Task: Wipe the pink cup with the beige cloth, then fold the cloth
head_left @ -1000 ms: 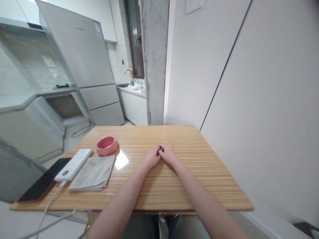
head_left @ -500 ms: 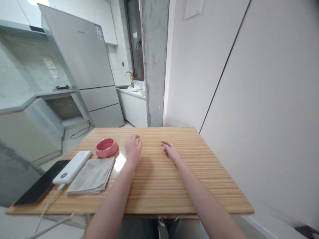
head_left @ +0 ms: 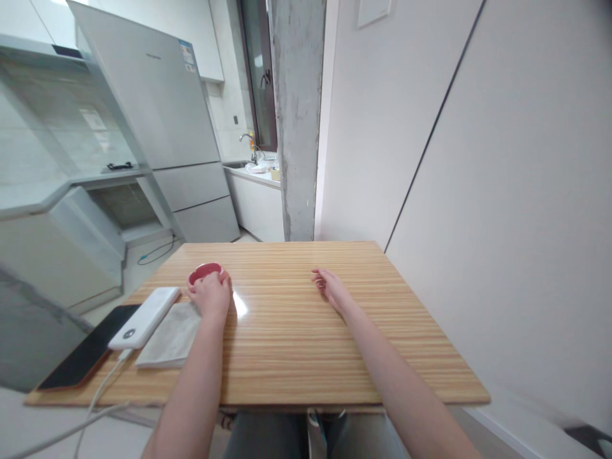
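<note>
Where half a second earlier our left hand hung raised above the bare middle of the striped light-wood table, we now find it lowered onto the small round pink ceramic dish, fingers curled over the near rim; contact looks made, though we cannot tell whether the grip is closed. The dish sits at the far left of the table, in the same place as before. Nearer us on that side lie the folded grey cloth, partly under our forearm, the white rectangular power bank with its cable, and the black phone at the edge. Our right hand remains flat on the wood, fingers loosely spread, holding nothing. We judge the reach complete and the dish not yet lifted
</note>
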The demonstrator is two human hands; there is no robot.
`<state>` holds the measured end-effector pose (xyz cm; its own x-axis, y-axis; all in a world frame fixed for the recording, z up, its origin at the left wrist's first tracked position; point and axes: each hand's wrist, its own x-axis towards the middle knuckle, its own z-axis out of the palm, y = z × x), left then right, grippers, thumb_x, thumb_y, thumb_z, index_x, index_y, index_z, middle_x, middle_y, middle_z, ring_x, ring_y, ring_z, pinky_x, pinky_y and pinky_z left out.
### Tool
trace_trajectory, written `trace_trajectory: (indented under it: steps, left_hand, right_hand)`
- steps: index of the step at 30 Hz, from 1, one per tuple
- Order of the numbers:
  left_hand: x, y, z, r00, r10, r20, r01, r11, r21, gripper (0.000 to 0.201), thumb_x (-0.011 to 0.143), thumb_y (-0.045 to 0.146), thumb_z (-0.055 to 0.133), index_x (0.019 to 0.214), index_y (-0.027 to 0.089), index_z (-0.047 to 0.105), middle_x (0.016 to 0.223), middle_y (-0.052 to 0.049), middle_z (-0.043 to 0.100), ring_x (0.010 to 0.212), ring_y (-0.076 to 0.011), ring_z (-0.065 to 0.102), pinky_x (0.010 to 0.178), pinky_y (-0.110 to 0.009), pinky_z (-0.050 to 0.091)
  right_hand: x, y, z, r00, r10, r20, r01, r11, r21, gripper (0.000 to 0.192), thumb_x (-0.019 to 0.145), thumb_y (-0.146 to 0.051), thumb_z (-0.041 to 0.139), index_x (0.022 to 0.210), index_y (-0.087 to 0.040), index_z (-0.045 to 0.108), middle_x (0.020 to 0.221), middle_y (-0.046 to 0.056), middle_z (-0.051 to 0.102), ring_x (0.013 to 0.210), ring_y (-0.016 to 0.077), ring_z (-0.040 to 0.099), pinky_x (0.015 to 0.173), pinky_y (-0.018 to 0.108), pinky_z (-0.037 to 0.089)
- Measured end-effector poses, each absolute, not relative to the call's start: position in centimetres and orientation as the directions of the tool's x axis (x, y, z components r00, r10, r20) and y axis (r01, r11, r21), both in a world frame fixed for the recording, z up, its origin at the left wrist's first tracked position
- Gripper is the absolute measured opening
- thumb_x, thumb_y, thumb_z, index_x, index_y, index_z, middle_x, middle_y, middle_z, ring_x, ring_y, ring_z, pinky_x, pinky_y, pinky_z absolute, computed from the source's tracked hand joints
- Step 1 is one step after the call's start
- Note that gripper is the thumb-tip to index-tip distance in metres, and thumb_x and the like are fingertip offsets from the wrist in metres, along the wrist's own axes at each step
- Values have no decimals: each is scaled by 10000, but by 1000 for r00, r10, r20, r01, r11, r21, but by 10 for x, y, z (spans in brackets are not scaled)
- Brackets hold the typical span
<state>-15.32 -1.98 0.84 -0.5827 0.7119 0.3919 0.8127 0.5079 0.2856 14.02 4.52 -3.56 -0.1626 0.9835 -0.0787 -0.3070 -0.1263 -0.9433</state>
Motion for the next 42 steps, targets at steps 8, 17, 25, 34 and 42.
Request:
trace_trajectory:
  steps: [8,17,25,34,42]
  left_hand:
    - [-106,-12,24,-100,824,558,962,-62,264,160,828,282,438,776,171,541,881,-98,594,923,-254,484,894,-418,318]
    - [4,-33,8,386,821,422,762,-541,355,149,846,284,478,752,183,535,878,-52,582,919,-206,475,930,-401,325]
    - [2,-38,-6,438,822,365,746,-558,362,143,843,280,495,799,185,592,909,-57,591,946,-200,479,993,-440,288]
    - [-48,-52,18,337,812,477,811,-508,291,363,912,257,316,1229,237,493,1218,-60,566,1172,-188,458,1109,-496,98]
    - [-224,-115,4,-367,905,216,925,379,-13,379,813,223,310,1007,175,632,1084,-151,609,933,-345,583,742,-461,461]
  right_hand:
    - [137,47,-34,25,1000,5,-318,12,-948,294,613,-450,643,786,-213,633,940,35,647,623,98,534,519,209,417]
    - [140,43,-29,-10,990,141,-382,126,-916,306,708,-413,565,921,-217,664,1059,46,663,1008,196,583,906,348,438]
    - [135,42,-39,-61,993,99,-186,86,-979,259,629,-232,526,830,-208,688,896,25,703,908,198,615,876,350,458]
    - [135,44,-43,-79,992,97,-242,76,-967,310,596,-203,499,843,-202,686,884,20,706,896,195,619,878,343,456]
    - [134,46,-42,-91,996,12,-288,-15,-958,281,572,-202,522,804,-211,680,846,8,708,836,190,623,802,324,478]
